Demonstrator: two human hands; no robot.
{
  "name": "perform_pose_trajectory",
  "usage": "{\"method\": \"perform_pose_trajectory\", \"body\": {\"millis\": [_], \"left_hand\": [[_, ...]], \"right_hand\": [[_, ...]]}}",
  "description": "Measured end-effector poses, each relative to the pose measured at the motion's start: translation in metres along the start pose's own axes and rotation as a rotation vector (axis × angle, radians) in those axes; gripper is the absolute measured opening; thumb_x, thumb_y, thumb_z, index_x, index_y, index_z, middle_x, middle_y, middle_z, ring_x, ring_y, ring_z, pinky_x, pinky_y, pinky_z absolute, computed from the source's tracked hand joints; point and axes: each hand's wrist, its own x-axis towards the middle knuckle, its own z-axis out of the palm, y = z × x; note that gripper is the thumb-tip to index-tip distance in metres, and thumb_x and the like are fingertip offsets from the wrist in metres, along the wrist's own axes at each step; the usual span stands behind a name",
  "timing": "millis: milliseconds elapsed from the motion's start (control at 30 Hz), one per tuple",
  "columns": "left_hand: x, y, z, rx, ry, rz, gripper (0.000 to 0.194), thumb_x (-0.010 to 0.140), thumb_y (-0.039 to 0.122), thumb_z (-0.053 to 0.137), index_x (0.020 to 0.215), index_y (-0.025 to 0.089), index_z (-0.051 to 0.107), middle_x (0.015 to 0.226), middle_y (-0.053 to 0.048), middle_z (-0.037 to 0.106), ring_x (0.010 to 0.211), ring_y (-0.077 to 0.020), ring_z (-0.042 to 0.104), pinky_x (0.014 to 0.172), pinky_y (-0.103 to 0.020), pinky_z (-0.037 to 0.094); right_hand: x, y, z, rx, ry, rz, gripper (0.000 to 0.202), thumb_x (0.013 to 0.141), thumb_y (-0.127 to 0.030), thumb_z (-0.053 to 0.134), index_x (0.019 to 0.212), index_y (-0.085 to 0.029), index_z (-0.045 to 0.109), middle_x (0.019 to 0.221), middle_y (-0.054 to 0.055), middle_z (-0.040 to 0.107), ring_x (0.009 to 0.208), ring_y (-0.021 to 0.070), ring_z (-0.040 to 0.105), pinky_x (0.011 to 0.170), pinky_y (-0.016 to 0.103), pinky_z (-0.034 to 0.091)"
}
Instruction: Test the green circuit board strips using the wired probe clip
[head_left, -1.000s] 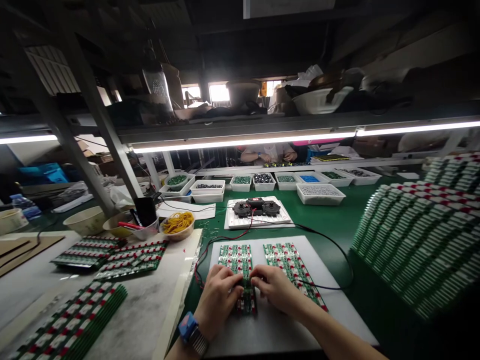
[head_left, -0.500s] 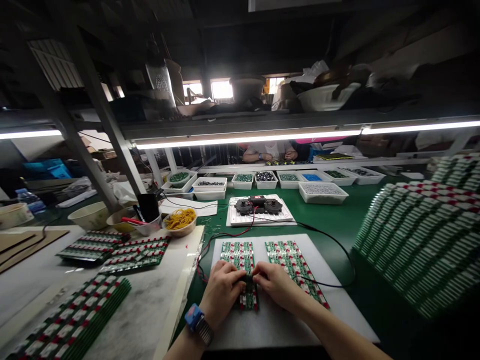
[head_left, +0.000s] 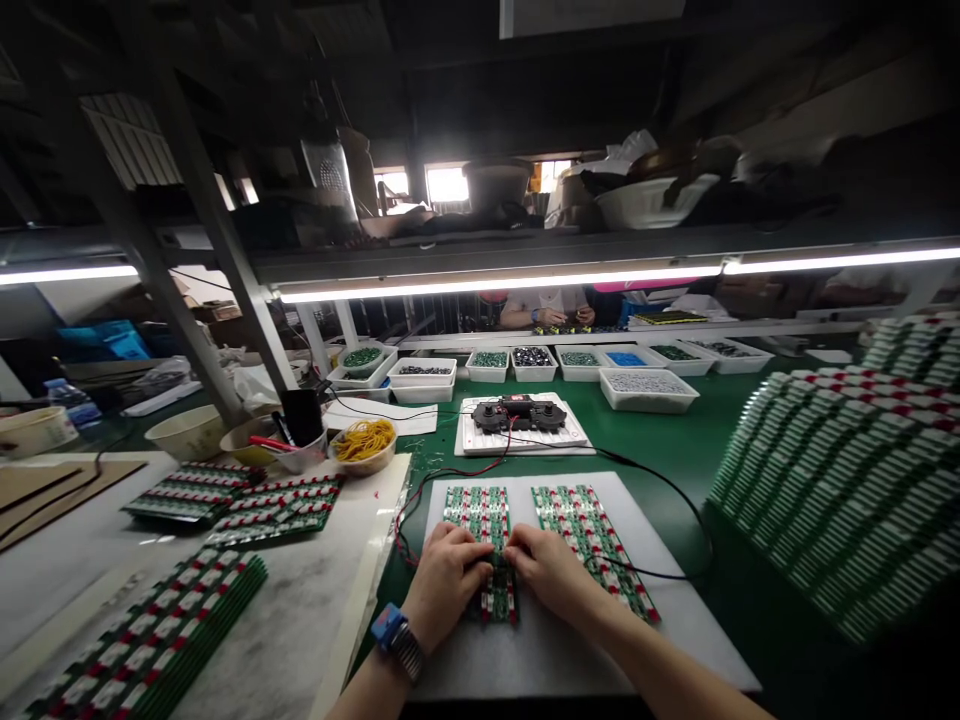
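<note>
A green circuit board panel (head_left: pixel 478 505) with rows of white and red parts lies flat on a white board (head_left: pixel 600 660). My left hand (head_left: pixel 448 575) rests over its left side, thumb and fingers brought together near the panel's middle. At the panel's right edge, my right hand (head_left: pixel 546 562) is closed in a pinch, its fingertips close to those of the left. Whatever is between the fingertips is too small and covered to make out. A second circuit board panel (head_left: pixel 577 510) lies to the right, partly behind my right hand and forearm.
Tall stacks of circuit boards (head_left: pixel 832 480) stand at the right. More panels (head_left: pixel 150 640) lie at the left. Beyond the white board sits a black device with two round ends (head_left: pixel 517 412), trailing cables. White trays of small parts (head_left: pixel 649 390) line the back. A co-worker's hands (head_left: pixel 555 316) show behind.
Both hands stay at the same place on the left panel, with only slight finger movement. The view has shifted slightly. The co-worker's hands in the background have moved a little.
</note>
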Motion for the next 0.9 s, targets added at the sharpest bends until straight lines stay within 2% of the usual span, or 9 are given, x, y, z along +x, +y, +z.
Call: {"method": "perform_pose_trajectory", "body": {"millis": [233,467,700,900], "left_hand": [[0.0005,0.0017,0.0,0.008,-0.011,0.006,0.021,0.08,0.018,0.064,0.097,0.026,0.075,0.085,-0.003,0.066,0.093,-0.0235,0.05,0.088,-0.036,0.042],[0.0004,0.004,-0.0009,0.042,-0.026,-0.002,0.018,0.082,0.019,0.063,0.092,0.028,0.075,0.084,-0.002,0.065,0.092,-0.0232,0.05,0.086,-0.035,0.042],[0.0015,0.0006,0.0004,0.046,-0.017,-0.001,0.018,0.082,0.02,0.065,0.096,0.027,0.074,0.085,-0.002,0.066,0.092,-0.0233,0.05,0.088,-0.036,0.041],[-0.0002,0.0013,0.0013,0.034,0.002,0.005,0.019,0.082,0.019,0.065,0.096,0.027,0.074,0.084,-0.001,0.066,0.092,-0.0228,0.051,0.087,-0.035,0.042]], "right_hand": [[0.0004,0.0006,0.0026,-0.079,0.002,-0.03,0.022,0.091,-0.018,0.047,0.073,-0.018,0.059,0.07,0.002,0.065,0.066,0.0154,0.057,0.059,0.022,0.032],[0.0028,-0.0034,0.0067,-0.086,0.023,0.005,0.017,0.09,-0.025,0.055,0.075,-0.019,0.058,0.07,0.001,0.066,0.066,0.0163,0.06,0.057,0.022,0.03],[-0.0013,-0.0002,0.0063,-0.099,0.017,-0.028,0.02,0.093,-0.017,0.047,0.077,-0.018,0.059,0.075,0.003,0.068,0.07,0.017,0.061,0.06,0.022,0.033],[0.0005,0.0003,0.0057,-0.051,0.004,0.004,0.016,0.089,-0.014,0.049,0.078,-0.018,0.06,0.077,0.004,0.068,0.072,0.017,0.061,0.063,0.022,0.036]]}}
